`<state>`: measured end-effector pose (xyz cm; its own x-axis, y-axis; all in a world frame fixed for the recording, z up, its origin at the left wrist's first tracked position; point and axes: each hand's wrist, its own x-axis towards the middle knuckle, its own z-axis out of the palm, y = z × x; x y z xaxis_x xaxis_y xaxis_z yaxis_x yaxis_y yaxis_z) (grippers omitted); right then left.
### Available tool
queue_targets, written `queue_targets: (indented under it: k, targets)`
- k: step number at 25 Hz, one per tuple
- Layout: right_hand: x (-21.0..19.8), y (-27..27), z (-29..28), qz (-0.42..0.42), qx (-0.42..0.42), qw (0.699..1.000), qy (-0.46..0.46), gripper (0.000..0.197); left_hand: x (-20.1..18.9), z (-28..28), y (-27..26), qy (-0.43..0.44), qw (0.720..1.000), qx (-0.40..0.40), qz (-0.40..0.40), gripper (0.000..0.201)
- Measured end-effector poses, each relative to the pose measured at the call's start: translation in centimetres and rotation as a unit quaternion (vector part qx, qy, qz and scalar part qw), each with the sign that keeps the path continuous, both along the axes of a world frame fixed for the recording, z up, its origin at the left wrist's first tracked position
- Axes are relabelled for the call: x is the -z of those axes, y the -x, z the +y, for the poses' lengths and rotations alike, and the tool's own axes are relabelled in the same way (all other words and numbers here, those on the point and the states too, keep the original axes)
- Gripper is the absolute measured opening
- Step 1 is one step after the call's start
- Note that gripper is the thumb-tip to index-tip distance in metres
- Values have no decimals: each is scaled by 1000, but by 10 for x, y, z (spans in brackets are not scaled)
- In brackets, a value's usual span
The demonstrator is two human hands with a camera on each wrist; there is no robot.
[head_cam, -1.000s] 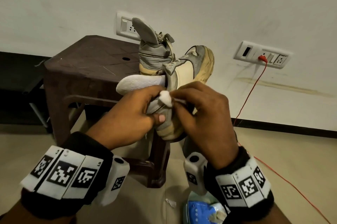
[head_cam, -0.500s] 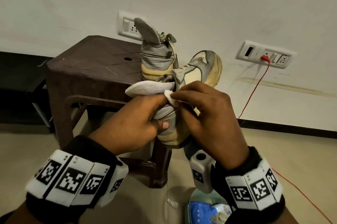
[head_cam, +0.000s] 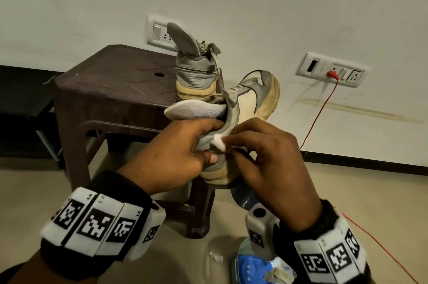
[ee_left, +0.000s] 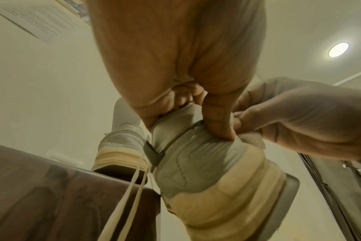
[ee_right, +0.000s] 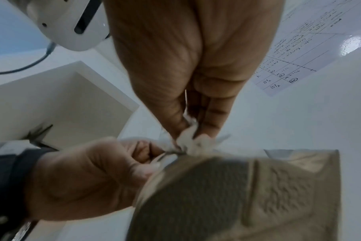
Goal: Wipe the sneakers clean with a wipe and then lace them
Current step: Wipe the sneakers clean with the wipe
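Observation:
A grey and cream sneaker is held in the air, toe pointing away, with its white insole sticking out to the left. My left hand grips its heel collar, thumb on the back. My right hand pinches a small white wipe against the collar's rim; the wipe shows between thumb and fingers. The second sneaker stands heel-first on the brown stool, its grey insole upright. Loose cream laces hang down beside the held sneaker's heel.
A blue wipes pack lies on the floor below my right wrist, with a paper scrap beside it. Wall sockets sit behind, and a red cable runs from one down across the floor at right.
The held sneaker has risen slightly and tilted further right. The wipe has slid down along the heel collar, from near the insole toward my left thumb.

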<state>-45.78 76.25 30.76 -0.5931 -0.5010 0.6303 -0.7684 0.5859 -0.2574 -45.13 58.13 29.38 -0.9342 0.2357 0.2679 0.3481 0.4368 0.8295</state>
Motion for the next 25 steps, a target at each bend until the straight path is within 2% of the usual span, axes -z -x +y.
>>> queue_targets:
  k: [3,5,7,11,14,17,21,25]
  targets:
    - [3,27,11,9,93,993,70,11,-1,3,-1,-26,1000,-2,3,52]
    - [4,39,20,-49,121,987,98,15,0,8,-3,-31,999,-5,9,54]
    - [4,33,26,-88,93,987,100,18,2,10,-5,-36,999,-13,17,55]
    - [-6,-5,26,-146,-47,987,46,19,2,8,-9,-49,997,-31,56,59]
    - [-11,-19,20,-63,-62,996,30,19,-3,8,-13,-97,991,-41,84,60]
    - [-18,4,18,16,18,995,95,16,-8,5,-18,-149,983,-33,107,59]
    - [-21,30,7,-27,68,993,92,18,-9,-2,-27,-150,981,-28,118,57]
    - [-28,-4,2,-40,-23,997,68,18,-15,-25,-47,-137,975,-52,166,49]
